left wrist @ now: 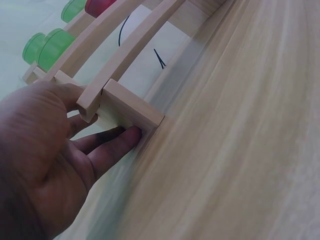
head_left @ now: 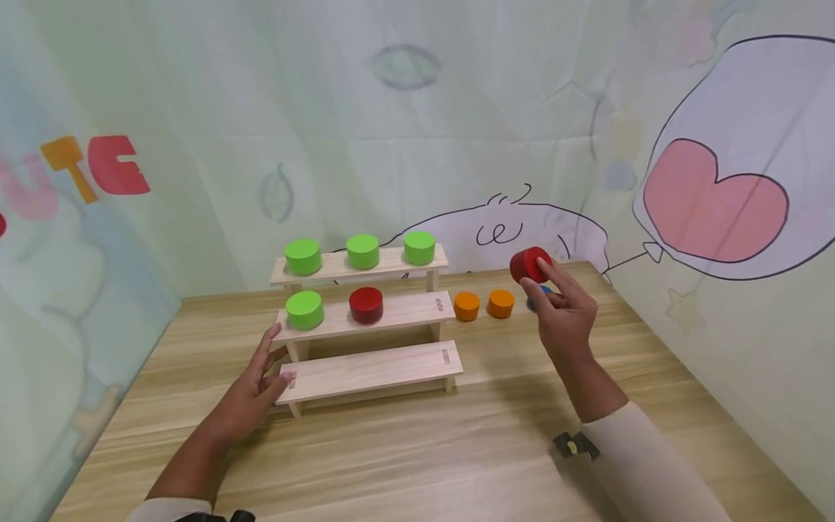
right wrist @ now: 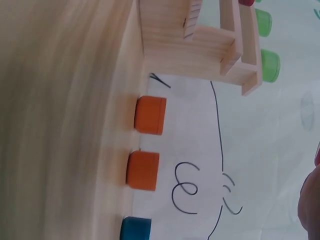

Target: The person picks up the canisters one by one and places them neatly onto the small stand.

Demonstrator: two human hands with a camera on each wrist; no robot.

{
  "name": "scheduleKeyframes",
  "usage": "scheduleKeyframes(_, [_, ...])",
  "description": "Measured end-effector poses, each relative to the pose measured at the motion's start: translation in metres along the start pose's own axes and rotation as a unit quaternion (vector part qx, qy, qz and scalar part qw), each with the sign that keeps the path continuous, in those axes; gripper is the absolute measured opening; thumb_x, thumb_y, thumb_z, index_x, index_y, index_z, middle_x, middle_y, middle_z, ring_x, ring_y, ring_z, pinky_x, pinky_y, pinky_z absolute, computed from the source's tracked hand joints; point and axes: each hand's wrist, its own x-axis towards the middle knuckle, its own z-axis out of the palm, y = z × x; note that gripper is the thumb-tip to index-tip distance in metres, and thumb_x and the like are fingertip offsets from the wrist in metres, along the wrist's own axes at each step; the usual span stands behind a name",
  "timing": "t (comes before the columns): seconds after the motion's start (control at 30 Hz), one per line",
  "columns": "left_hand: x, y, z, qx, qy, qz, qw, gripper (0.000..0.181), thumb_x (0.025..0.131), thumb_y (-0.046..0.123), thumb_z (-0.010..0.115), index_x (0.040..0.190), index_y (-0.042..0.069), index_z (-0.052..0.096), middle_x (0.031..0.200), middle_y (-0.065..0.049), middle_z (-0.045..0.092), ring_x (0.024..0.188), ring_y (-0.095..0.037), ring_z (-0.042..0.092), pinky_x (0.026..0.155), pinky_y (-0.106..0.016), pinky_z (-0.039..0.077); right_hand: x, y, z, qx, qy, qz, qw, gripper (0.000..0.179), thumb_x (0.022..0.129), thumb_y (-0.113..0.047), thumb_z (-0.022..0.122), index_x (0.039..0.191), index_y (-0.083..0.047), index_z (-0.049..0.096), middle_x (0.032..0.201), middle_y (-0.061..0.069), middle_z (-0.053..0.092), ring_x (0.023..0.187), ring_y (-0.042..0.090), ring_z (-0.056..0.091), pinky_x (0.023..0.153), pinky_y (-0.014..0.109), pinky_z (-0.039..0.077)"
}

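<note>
A wooden three-step stand (head_left: 378, 371) stands on the table. My left hand (head_left: 251, 388) holds its left end, thumb on the lowest step and a finger at the middle step's end; in the left wrist view, fingertips (left wrist: 132, 135) reach the side panel. My right hand (head_left: 566, 312) pinches a red cylinder block (head_left: 527, 265) in the air between thumb and fingers, right of the stand. Three green cylinder blocks (head_left: 362, 251) sit along the top step. On the middle step are a green block (head_left: 304, 310) and another red block (head_left: 366, 305). The lowest step bears no blocks.
Two orange cylinder blocks (head_left: 466, 306) (right wrist: 143, 170) stand on the table right of the stand. Beside them is a blue block (right wrist: 135, 228), partly hidden behind my right hand in the head view. A printed cloth (head_left: 496, 167) hangs behind the wood-grain table (head_left: 404, 457).
</note>
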Motion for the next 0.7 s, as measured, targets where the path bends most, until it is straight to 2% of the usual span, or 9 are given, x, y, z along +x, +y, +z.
scheduleKeyframes(0.1, [-0.001,-0.001,0.0,0.0,0.0,-0.002,1.0,0.092,0.116,0.019,0.056,0.175,0.037,-0.011,0.173,-0.04,0.025,0.145,-0.064,0.052,0.104,-0.044,0.059,0.003,-0.006,0.008,0.024,-0.011,-0.004,0.9996,0.045,0.094,0.009,0.079,0.137,-0.001,0.074,0.141,0.003,0.076,0.051,-0.002,0.053,0.061,0.009,0.05])
scheduleKeyframes(0.2, [0.0,-0.001,0.001,-0.003,0.0,-0.001,1.0,0.091,0.116,0.019,0.056,0.175,0.038,-0.01,0.173,-0.04,0.025,0.144,-0.063,0.052,0.103,-0.038,0.059,0.005,-0.014,0.015,0.044,-0.025,-0.012,0.9986,0.044,0.094,0.01,0.079,0.137,0.002,0.073,0.138,-0.004,0.077,0.054,-0.001,0.058,0.062,0.01,0.052])
scheduleKeyframes(0.33, [0.001,0.0,0.0,-0.009,-0.001,0.005,0.9999,0.09,0.116,0.018,0.055,0.176,0.036,-0.01,0.173,-0.04,0.025,0.144,-0.062,0.054,0.101,-0.03,0.057,0.008,-0.022,0.024,0.039,-0.047,-0.038,0.9974,0.045,0.095,0.011,0.077,0.138,0.001,0.072,0.141,0.006,0.076,0.053,0.0,0.058,0.062,0.012,0.053])
scheduleKeyframes(0.43, [0.0,0.001,0.0,-0.005,-0.001,0.001,1.0,0.091,0.116,0.018,0.055,0.176,0.037,-0.011,0.173,-0.04,0.025,0.145,-0.063,0.052,0.103,-0.036,0.059,0.011,-0.024,0.03,0.02,-0.065,-0.062,0.9957,0.047,0.095,0.011,0.077,0.14,-0.003,0.072,0.142,0.017,0.074,0.048,0.002,0.042,0.058,0.01,0.045])
scheduleKeyframes(0.5, [0.0,0.001,0.001,0.001,-0.001,-0.003,1.0,0.091,0.116,0.019,0.055,0.175,0.037,-0.011,0.173,-0.04,0.025,0.146,-0.063,0.051,0.104,-0.04,0.059,0.014,-0.025,0.035,0.015,-0.076,-0.08,0.9938,0.049,0.094,0.013,0.077,0.14,-0.003,0.073,0.14,0.022,0.073,0.047,0.006,0.03,0.053,0.014,0.036])
scheduleKeyframes(0.6, [-0.001,0.002,0.001,0.004,-0.001,-0.007,1.0,0.091,0.116,0.02,0.056,0.175,0.038,-0.012,0.173,-0.04,0.025,0.147,-0.063,0.049,0.106,-0.045,0.058,0.018,-0.023,0.043,0.018,-0.087,-0.102,0.9909,0.05,0.092,0.016,0.077,0.138,-0.001,0.073,0.138,0.026,0.073,0.048,0.009,0.026,0.051,0.017,0.03])
scheduleKeyframes(0.7, [-0.001,0.003,0.001,0.003,0.001,-0.005,1.0,0.091,0.116,0.021,0.055,0.175,0.037,-0.011,0.173,-0.04,0.026,0.146,-0.064,0.05,0.105,-0.042,0.058,0.018,-0.023,0.05,0.016,-0.098,-0.107,0.9893,0.049,0.091,0.014,0.079,0.137,-0.001,0.074,0.136,0.024,0.074,0.047,0.009,0.026,0.05,0.019,0.028])
